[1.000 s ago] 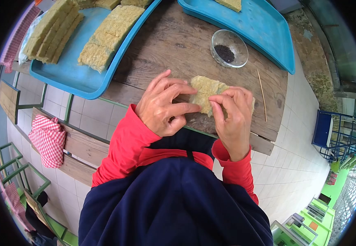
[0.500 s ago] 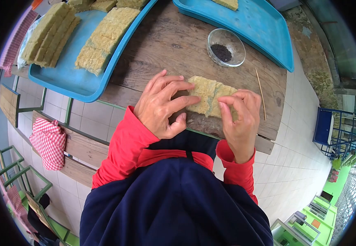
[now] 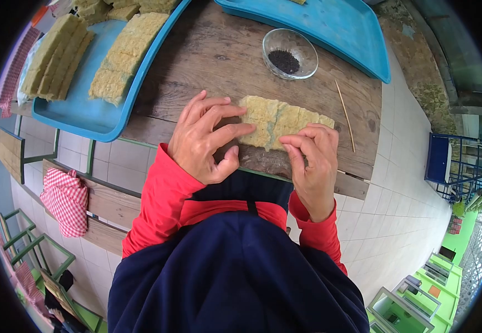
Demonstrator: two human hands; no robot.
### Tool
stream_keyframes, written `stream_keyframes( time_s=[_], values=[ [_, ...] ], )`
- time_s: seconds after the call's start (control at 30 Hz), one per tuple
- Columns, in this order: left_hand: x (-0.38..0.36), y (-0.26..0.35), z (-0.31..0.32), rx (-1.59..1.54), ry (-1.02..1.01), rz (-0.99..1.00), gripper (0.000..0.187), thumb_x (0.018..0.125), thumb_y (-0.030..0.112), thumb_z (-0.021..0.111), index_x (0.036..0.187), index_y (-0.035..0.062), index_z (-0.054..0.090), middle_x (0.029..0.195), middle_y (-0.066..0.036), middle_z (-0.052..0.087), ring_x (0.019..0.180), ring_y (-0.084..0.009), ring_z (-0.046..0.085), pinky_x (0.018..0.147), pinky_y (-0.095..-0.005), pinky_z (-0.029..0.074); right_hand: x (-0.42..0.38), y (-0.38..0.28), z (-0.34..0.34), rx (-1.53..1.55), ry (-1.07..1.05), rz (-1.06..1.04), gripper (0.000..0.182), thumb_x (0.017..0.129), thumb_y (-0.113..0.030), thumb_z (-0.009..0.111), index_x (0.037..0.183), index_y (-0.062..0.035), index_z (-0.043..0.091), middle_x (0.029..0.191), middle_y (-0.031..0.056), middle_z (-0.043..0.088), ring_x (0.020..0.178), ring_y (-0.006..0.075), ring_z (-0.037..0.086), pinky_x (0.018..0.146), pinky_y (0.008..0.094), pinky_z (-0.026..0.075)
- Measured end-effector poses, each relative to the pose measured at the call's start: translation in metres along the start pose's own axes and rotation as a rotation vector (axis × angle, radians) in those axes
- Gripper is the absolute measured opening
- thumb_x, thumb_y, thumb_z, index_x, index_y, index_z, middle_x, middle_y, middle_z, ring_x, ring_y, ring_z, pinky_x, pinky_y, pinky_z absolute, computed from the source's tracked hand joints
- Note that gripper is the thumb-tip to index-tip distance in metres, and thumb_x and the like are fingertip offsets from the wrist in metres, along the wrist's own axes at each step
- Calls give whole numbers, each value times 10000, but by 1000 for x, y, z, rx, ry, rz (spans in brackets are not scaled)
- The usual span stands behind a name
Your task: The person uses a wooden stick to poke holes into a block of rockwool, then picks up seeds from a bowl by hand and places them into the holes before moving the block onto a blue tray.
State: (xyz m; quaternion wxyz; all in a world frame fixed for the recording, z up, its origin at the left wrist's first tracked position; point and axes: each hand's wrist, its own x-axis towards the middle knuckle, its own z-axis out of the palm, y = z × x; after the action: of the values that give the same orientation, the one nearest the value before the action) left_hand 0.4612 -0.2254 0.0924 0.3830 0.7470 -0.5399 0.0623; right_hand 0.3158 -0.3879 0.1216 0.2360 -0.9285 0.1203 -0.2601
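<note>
Here | left hand (image 3: 205, 139) splayed at slab (image 3: 291, 119) | right hand (image 3: 313, 158) pinched

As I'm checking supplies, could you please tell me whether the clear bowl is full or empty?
Neither: the clear bowl is partly filled. Dark grains cover part of its bottom, leaving the rest bare.

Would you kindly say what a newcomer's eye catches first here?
Probably the red sleeves, lower centre, with left hand and right hand at a yellowish slab on the wooden table. Next, the blue trays, upper left and upper right, and the glass bowl of dark grains beyond the slab.
</note>
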Motion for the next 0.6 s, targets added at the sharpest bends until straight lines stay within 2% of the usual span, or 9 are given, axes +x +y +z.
stream_keyframes(
  time_s=[0.07,0.13,0.6],
  values=[
    [0,1,0,7,-6,-3,407,614,213,587,988,158,737,1133,-87,649,1129,-320,555,1061,-551,331,0,0,0,2,3,-1,163,735,17,697,878,-62,694,891,68,553,970,299,518,826,384,438],
    [1,2,-2,-2,6,-2,378,618,148,618,982,170,719,1128,-47,627,1132,-293,559,1063,-550,343,0,-1,0,9,-1,4,161,736,19,694,877,-58,693,891,68,550,965,295,516,823,381,439],
    [2,5,-2,20,17,16,372,622,164,629,981,181,725,1111,-49,628,1118,-290,559,1063,-554,337,4,9,-3,-31,90,30,136,748,8,689,865,-62,688,879,69,539,949,278,502,818,370,422]
  ],
)
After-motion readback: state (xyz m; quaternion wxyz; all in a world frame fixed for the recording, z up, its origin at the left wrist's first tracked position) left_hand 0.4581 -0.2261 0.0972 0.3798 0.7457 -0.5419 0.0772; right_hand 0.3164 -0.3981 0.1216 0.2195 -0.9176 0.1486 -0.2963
